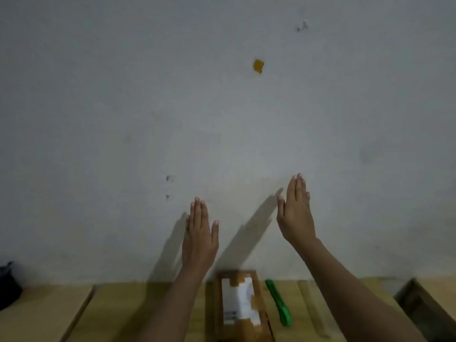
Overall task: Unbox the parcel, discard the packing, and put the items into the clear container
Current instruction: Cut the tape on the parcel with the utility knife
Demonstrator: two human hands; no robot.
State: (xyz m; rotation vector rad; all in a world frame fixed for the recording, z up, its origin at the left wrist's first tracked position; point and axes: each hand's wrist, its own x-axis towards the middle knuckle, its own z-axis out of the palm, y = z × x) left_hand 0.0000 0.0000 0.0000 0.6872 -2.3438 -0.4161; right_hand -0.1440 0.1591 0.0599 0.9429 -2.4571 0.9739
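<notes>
A brown cardboard parcel (243,306) with a white label taped on top lies on the wooden table (128,314) at the bottom centre. Just right of it lies a green cutter (278,302). My left hand (199,238) is raised flat in front of the wall, above and left of the parcel, fingers straight and together, holding nothing. My right hand (296,213) is raised higher, above and right of the parcel, also flat and holding nothing. No clear container shows in this view.
A grey wall (222,107) with a small orange tape scrap (258,66) fills most of the view. A dark bag (8,285) sits at the far left edge. A dark box-like opening (424,309) is at the table's right end.
</notes>
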